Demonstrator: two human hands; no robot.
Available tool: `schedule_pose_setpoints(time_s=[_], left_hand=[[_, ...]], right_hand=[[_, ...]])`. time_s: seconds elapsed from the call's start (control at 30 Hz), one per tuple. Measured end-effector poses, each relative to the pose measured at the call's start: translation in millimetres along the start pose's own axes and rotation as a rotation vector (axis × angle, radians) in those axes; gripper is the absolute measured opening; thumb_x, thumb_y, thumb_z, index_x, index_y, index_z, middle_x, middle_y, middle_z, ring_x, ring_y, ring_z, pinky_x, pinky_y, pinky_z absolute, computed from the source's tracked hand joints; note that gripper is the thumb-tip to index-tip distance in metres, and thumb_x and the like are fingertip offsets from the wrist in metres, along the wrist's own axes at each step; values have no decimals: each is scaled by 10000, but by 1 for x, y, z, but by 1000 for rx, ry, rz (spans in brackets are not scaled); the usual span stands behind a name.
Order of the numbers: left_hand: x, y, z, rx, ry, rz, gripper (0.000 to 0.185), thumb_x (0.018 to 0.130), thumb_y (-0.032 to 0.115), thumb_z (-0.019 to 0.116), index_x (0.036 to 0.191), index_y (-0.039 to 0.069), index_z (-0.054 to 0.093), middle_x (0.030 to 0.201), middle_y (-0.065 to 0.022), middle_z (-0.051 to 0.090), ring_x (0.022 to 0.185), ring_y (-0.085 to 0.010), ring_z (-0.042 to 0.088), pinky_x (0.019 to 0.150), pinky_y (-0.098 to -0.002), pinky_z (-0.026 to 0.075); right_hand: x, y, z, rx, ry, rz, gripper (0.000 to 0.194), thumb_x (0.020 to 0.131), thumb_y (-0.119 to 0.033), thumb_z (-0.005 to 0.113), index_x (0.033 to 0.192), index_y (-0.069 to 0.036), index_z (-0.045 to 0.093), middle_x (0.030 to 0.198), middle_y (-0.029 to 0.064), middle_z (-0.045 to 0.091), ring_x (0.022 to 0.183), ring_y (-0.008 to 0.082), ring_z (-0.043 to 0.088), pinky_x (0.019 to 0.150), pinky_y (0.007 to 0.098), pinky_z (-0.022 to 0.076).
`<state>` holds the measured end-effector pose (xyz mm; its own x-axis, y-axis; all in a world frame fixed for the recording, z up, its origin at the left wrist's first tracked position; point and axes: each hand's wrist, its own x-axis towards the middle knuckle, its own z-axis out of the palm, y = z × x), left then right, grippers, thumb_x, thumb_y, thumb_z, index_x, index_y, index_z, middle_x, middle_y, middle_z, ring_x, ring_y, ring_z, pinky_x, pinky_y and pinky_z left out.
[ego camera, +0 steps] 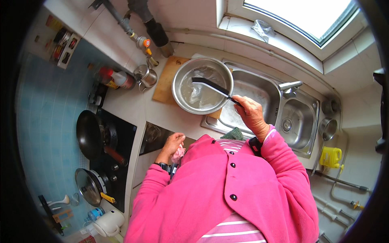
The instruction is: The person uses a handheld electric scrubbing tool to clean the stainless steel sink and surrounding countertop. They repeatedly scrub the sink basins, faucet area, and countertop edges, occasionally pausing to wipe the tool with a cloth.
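Observation:
My right hand (251,115) grips the black handle of a narrow brush-like tool (211,85) with a pale edge. The tool's far part reaches over a round metal basin (176,88) of cloudy water. A crumpled, clear plastic-like thing (196,91) lies in that water. The basin rests partly on a wooden cutting board (165,80) and overlaps the rim of the steel sink (249,88). Low at the counter's front, my left hand (174,144) is closed around a bunched pink cloth (178,154), partly hidden by the fingers.
A green scouring pad (234,134) lies at the sink's front edge, below a faucet (290,86). To the left are a metal pitcher (146,76), bottles (121,79), a wok (89,133) and a lidded pan (88,185) on a black cooktop (121,121). A yellow jug (329,157) stands right.

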<state>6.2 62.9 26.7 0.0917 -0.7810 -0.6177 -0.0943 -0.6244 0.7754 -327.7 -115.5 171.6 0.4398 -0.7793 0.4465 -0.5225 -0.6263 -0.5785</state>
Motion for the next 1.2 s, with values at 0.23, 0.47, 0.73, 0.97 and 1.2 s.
schedule_pose_setpoints(time_s=[0.23, 0.47, 0.73, 0.97, 1.2], left_hand=[[-15, 85, 25, -162, -187, 204, 375, 952, 305, 610, 1237, 63, 588, 774, 9, 576, 622, -30, 448, 576, -164, 373], [-16, 151, 65, -291, -197, 399, 375, 1009, 335, 495, 1218, 32, 567, 836, -7, 607, 709, -49, 493, 647, -191, 398], [-18, 170, 71, 51, -164, 265, 300, 975, 299, 575, 900, 15, 636, 602, -2, 569, 559, -57, 526, 514, -247, 427], [-8, 186, 82, 361, -434, 696, 190, 960, 163, 566, 1063, 11, 616, 935, -67, 653, 845, -170, 586, 781, -319, 476], [-12, 179, 94, 426, -471, 588, 131, 923, 134, 597, 944, 7, 624, 851, -89, 608, 801, -218, 586, 738, -349, 466]], right_hand=[[-6, -13, 16, 211, -200, -40, 327, 807, -85, 679, 1125, -104, 605, 922, 113, 668, 807, 310, 660, 686, 379, 544], [-6, -25, 32, 233, -217, -185, 361, 773, -88, 708, 1118, -116, 605, 816, 79, 627, 716, 288, 640, 635, 381, 523], [14, -18, 24, 660, -272, 265, 212, 893, -156, 635, 1057, -22, 648, 916, 135, 673, 845, 220, 652, 749, 328, 504], [47, -37, 34, 1392, -605, 523, 243, 959, -284, 602, 992, -48, 653, 835, -47, 577, 776, 49, 515, 725, 232, 456], [44, -33, 28, 1409, -724, 624, 252, 916, -326, 666, 824, -99, 604, 701, -49, 545, 652, 53, 507, 570, 232, 413]])
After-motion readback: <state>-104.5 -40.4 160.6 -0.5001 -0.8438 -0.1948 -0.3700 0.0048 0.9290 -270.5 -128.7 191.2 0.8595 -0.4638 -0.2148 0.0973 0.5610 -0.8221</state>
